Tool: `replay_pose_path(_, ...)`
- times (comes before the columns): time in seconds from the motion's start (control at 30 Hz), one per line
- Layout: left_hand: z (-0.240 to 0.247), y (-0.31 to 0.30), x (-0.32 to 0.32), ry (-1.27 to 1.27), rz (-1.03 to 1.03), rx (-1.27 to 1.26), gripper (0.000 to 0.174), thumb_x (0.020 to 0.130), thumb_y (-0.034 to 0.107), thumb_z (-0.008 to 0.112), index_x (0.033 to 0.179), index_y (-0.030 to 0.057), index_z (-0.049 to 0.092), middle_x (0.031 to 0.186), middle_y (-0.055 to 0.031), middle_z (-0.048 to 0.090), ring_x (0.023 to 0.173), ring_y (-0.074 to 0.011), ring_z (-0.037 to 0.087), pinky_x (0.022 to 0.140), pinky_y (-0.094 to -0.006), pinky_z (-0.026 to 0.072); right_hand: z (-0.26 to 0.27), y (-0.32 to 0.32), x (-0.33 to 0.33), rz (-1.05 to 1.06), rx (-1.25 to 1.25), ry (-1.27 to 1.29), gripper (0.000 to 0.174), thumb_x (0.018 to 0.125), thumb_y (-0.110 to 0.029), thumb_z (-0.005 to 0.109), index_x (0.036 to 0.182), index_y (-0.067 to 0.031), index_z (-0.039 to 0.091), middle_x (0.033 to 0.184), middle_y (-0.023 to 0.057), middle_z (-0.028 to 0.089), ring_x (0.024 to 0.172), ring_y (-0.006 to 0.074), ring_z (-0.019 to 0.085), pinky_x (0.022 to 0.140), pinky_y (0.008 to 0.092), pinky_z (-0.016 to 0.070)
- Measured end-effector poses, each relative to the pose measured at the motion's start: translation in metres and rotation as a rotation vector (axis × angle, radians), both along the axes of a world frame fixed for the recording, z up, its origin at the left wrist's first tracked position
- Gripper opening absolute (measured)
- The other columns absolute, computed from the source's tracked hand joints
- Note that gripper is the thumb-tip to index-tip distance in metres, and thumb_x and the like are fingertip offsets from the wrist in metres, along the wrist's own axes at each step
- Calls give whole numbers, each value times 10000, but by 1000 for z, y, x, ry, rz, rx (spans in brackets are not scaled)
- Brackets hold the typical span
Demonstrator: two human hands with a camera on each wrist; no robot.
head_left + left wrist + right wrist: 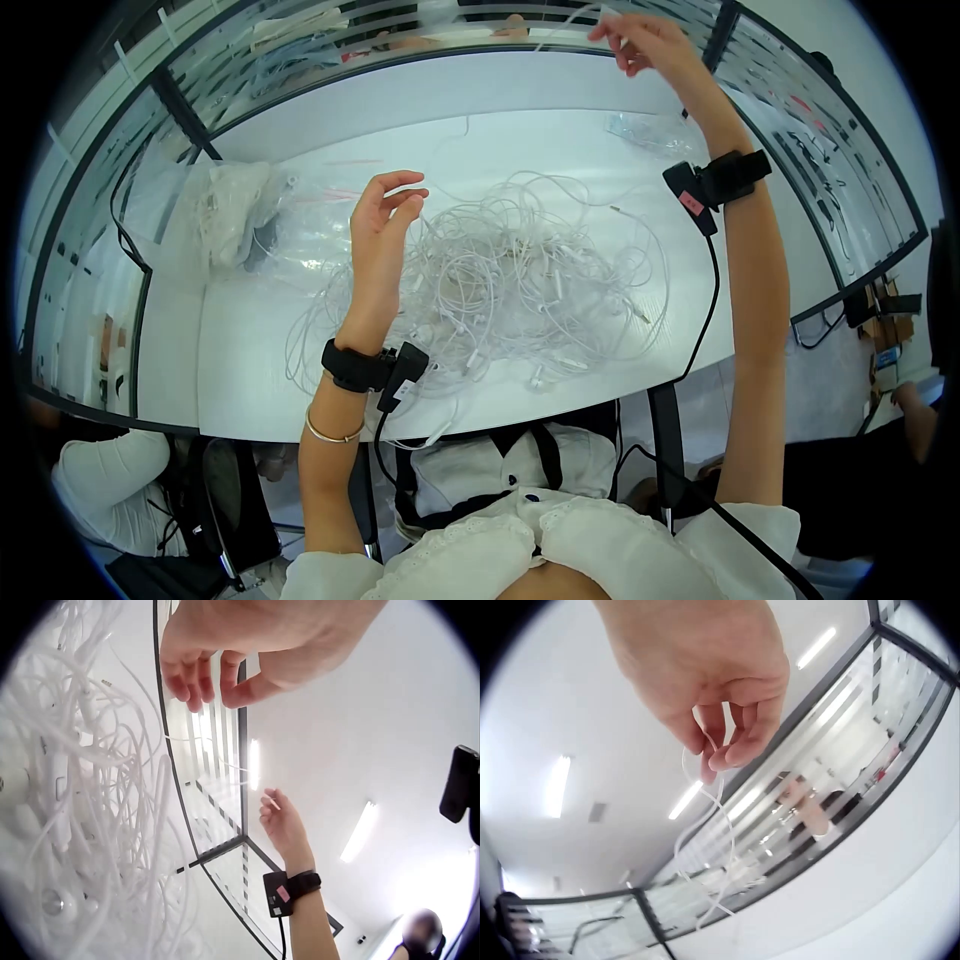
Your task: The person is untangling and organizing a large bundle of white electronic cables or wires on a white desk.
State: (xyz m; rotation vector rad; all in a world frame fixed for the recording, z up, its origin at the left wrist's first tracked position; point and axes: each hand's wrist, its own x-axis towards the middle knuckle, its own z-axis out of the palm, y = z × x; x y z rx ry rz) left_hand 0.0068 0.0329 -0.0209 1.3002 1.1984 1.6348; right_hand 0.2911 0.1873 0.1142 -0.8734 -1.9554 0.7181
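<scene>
A tangled heap of white earphone cables (500, 260) spreads over the middle of the table, with earbuds and plugs showing among the strands. High above the far right side, my right hand (650, 45) pinches a thin white earphone cable (731, 836) between thumb and fingers. The cable hangs in crossing loops below the fingertips in the right wrist view. My left hand (380, 240) is raised over the left side of the heap, fingers loosely bent and thumb apart from them. Nothing shows between them in the left wrist view (262, 637).
Clear plastic bags (235, 215) lie on the left of the white table (250, 370), and another plastic bag (655, 130) sits at the back right. Dark-framed glass partitions (430, 50) enclose the far side and both ends. A black wrist-camera cord (712, 300) hangs beside my right arm.
</scene>
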Motion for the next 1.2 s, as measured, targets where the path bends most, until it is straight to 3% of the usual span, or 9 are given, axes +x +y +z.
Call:
replay_pose_path(0.27, 14, 17, 3, 324, 60, 52, 547, 765, 135, 675, 1265, 60, 466, 1280, -104, 494, 1224, -241, 440, 974, -364, 387, 60, -59, -13, 258, 45, 402, 336, 990, -295, 448, 940, -9, 616, 797, 75, 640, 676, 124, 620, 612, 229, 503)
replay_pose_path(0.5, 8, 51, -9, 854, -42, 124, 467, 786, 168, 663, 1233, 104, 543, 934, -70, 505, 885, -200, 495, 812, -355, 417, 96, -91, 16, 283, 208, 787, 293, 993, -278, 449, 957, -25, 591, 808, 40, 614, 709, 121, 597, 591, 254, 503)
replay_pose_path(0.57, 11, 52, -8, 708, -85, 34, 434, 802, 168, 652, 1222, 112, 557, 925, -61, 513, 799, -175, 504, 781, -333, 426, 104, -110, 23, 271, 163, 917, 277, 986, -269, 463, 936, -31, 596, 742, 45, 605, 654, 148, 591, 561, 278, 483)
replay_pose_path(0.6, 12, 53, -8, 636, -107, -9, 418, 810, 168, 646, 1217, 116, 564, 921, -56, 516, 756, -162, 509, 766, -322, 431, 107, -102, 53, 417, 84, 930, 419, 987, -369, 414, 1222, -33, 501, 999, 120, 628, 814, 197, 608, 697, 290, 529)
replay_pose_path(0.77, 36, 35, -15, 136, -162, -75, 575, 878, 254, 558, 1377, 36, 371, 1194, -109, 574, 944, -154, 586, 835, -297, 399, 100, -112, 105, 263, 197, 921, 260, 989, -287, 411, 1055, -63, 526, 944, 71, 648, 802, 140, 637, 710, 233, 563)
replay_pose_path(0.9, 34, 38, -36, -409, -291, -59, 494, 888, 162, 504, 1348, 13, 404, 1264, -140, 548, 1036, -194, 550, 876, -300, 392, 96, -88, 180, 595, 192, 859, 217, 932, -16, 416, 1054, 153, 477, 1066, 214, 502, 824, 211, 476, 674, 265, 399)
replay_pose_path(1.0, 32, 41, -55, -739, -276, -101, 458, 884, 144, 491, 1302, -33, 429, 1253, -132, 553, 1049, -190, 542, 879, -306, 396, 96, -89, 202, 320, 286, 974, 254, 955, -125, 429, 1019, 91, 548, 954, 157, 550, 776, 183, 475, 657, 290, 391)
replay_pose_path(1.07, 25, 43, -71, -852, -254, -77, 374, 903, 125, 472, 1226, -61, 463, 1156, -125, 575, 978, -190, 555, 828, -300, 431, 90, -82, 239, 635, 220, 834, 229, 941, -33, 379, 1053, 147, 468, 1066, 232, 492, 875, 222, 458, 716, 288, 380)
replay_pose_path(1.2, -25, 71, -136, -921, -250, 14, 269, 933, 98, 454, 1148, -53, 511, 1048, -111, 598, 855, -181, 573, 737, -273, 476, 74, -81, 256, 479, 212, 878, 227, 946, -70, 416, 1053, 112, 501, 1008, 176, 516, 809, 178, 453, 669, 278, 379)
